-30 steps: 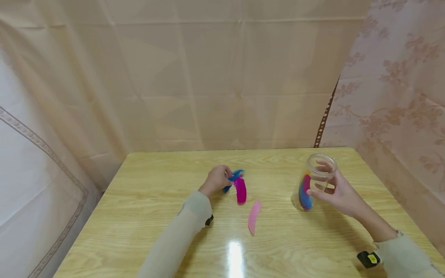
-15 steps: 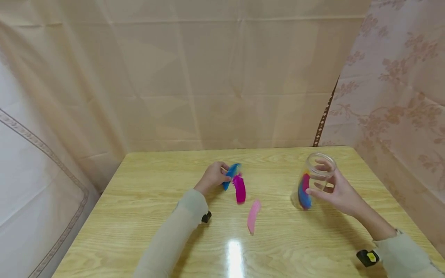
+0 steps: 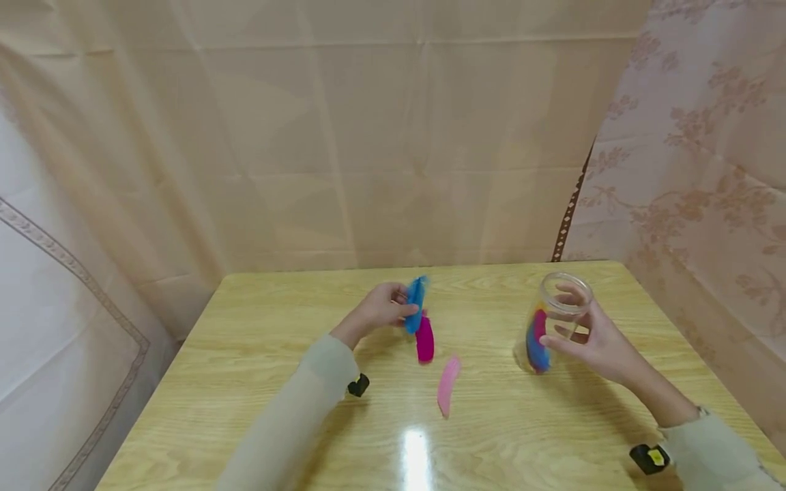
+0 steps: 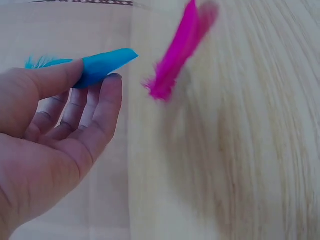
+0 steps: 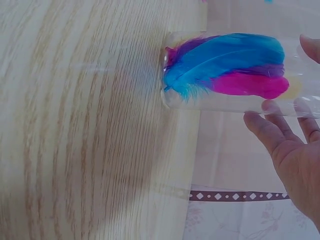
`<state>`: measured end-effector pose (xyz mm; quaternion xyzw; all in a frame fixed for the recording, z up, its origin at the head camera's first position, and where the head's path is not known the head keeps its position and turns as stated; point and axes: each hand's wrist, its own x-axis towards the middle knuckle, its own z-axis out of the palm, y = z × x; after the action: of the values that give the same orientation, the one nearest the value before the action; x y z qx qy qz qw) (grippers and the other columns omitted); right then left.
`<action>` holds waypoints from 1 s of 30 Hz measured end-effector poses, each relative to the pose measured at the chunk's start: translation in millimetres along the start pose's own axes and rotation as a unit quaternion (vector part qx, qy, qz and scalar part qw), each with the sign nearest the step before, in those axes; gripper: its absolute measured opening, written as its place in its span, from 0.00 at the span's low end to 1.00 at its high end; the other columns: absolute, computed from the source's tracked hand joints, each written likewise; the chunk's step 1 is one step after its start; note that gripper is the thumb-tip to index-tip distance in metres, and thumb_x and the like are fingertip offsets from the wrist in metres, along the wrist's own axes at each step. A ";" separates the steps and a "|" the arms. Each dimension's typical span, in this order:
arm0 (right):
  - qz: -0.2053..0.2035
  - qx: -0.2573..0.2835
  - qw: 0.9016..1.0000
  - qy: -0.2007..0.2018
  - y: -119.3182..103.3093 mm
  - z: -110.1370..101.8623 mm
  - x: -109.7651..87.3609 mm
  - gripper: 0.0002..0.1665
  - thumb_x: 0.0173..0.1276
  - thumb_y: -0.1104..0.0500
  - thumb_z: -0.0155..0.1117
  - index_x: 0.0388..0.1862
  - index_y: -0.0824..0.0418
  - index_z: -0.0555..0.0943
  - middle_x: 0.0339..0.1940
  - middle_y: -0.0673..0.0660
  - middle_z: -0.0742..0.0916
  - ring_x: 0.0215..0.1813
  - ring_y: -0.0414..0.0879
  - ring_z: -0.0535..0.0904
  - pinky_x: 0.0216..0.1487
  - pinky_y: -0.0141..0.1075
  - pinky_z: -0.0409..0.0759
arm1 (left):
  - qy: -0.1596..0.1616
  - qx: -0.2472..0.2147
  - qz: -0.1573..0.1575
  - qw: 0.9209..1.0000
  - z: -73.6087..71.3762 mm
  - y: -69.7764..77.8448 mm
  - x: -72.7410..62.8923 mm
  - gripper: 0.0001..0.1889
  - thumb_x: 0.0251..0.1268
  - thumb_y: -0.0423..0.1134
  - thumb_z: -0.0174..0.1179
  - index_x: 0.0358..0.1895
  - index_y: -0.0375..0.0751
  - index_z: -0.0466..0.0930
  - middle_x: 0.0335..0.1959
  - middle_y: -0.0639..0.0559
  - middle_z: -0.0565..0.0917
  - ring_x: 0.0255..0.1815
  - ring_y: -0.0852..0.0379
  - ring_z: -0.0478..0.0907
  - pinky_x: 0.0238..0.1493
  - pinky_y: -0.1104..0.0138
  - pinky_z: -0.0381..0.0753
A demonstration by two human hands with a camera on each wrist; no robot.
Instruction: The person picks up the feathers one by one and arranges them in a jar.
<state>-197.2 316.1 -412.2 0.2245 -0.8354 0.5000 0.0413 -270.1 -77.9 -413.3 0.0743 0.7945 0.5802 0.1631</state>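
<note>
My left hand [image 3: 383,307] pinches a blue feather [image 3: 415,303] between thumb and fingers, raised above the table. In the left wrist view the blue feather [image 4: 105,66] sticks out past the fingertips, apart from a magenta feather [image 4: 175,55]. That magenta feather [image 3: 425,341] lies just below the left hand in the head view. My right hand [image 3: 598,337] grips a clear glass jar [image 3: 565,293] standing upright on the table. Inside it, the right wrist view shows a blue feather [image 5: 235,52], a magenta feather [image 5: 250,84] and purple and yellowish ones partly hidden.
A pale pink feather [image 3: 449,387] lies on the wooden table [image 3: 245,382] between the two hands, nearer the front. Behind the table hangs a beige cloth [image 3: 368,136]. A floral cloth [image 3: 706,170] borders the right side.
The left hand has picked up the blue feather from near the magenta one, lifting it and turning it more upright. The right hand and jar have stayed in place.
</note>
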 end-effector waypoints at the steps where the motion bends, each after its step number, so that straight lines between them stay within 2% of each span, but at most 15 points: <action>1: 0.000 0.000 1.000 0.001 0.0 -0.1 -0.3 0.54 0.65 0.69 0.73 0.80 0.50 0.53 0.66 0.61 0.68 0.56 0.37 0.81 0.50 0.34 0.84 | -0.006 -0.009 0.004 1.000 -0.3 1.5 -1.7 0.11 0.70 0.31 0.65 0.50 0.30 0.76 0.40 0.43 0.76 0.34 0.52 0.83 0.44 0.54 0.88; 5: -0.001 -0.004 1.000 0.001 0.3 -0.9 -0.8 0.54 0.65 0.69 0.73 0.80 0.50 0.53 0.67 0.61 0.68 0.56 0.32 0.79 0.50 0.34 0.84 | -0.017 -0.028 0.017 0.999 0.4 9.2 -6.8 0.10 0.70 0.31 0.64 0.50 0.31 0.76 0.41 0.43 0.77 0.37 0.51 0.85 0.47 0.52 0.86; 13: -0.002 -0.006 1.000 0.004 0.9 -3.2 -1.0 0.54 0.64 0.69 0.73 0.80 0.51 0.53 0.66 0.60 0.69 0.56 0.35 0.80 0.49 0.30 0.83 | -0.021 -0.035 0.034 0.999 7.3 19.8 -8.5 0.13 0.69 0.31 0.65 0.51 0.32 0.76 0.43 0.41 0.79 0.39 0.48 0.85 0.47 0.54 0.87; 15: -0.001 -0.004 1.000 0.004 1.0 -3.0 -0.8 0.54 0.64 0.69 0.74 0.80 0.52 0.53 0.66 0.60 0.69 0.56 0.34 0.80 0.49 0.30 0.83 | -0.020 -0.039 0.037 0.998 8.1 20.8 -9.3 0.13 0.69 0.31 0.65 0.52 0.32 0.76 0.43 0.41 0.79 0.39 0.48 0.85 0.49 0.51 0.86; 19: 0.003 0.007 1.000 -0.002 0.8 -0.6 -0.3 0.53 0.64 0.68 0.74 0.80 0.52 0.53 0.66 0.60 0.69 0.57 0.38 0.81 0.50 0.30 0.83 | -0.015 -0.049 0.034 0.998 8.2 21.6 -12.5 0.13 0.70 0.31 0.64 0.53 0.31 0.76 0.43 0.40 0.80 0.40 0.47 0.85 0.52 0.47 0.83; 26: 0.000 0.013 1.000 0.003 -1.2 0.5 0.1 0.53 0.64 0.69 0.73 0.80 0.50 0.54 0.66 0.60 0.68 0.57 0.39 0.80 0.51 0.29 0.82 | -0.016 -0.043 0.030 0.998 9.6 21.8 -13.3 0.15 0.70 0.31 0.64 0.55 0.31 0.76 0.45 0.40 0.79 0.40 0.48 0.84 0.47 0.52 0.86; 30: 0.004 0.011 1.000 0.005 -2.4 1.4 -0.4 0.53 0.64 0.69 0.74 0.80 0.51 0.53 0.67 0.60 0.68 0.58 0.41 0.81 0.51 0.30 0.82 | -0.019 -0.041 0.030 0.999 11.5 22.1 -12.6 0.16 0.69 0.31 0.65 0.56 0.32 0.76 0.45 0.40 0.79 0.40 0.48 0.84 0.48 0.52 0.86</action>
<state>-195.6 314.1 -411.0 0.2188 -0.8304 0.5107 0.0412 -255.9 -64.5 -393.4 0.1029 0.7642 0.6153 0.1637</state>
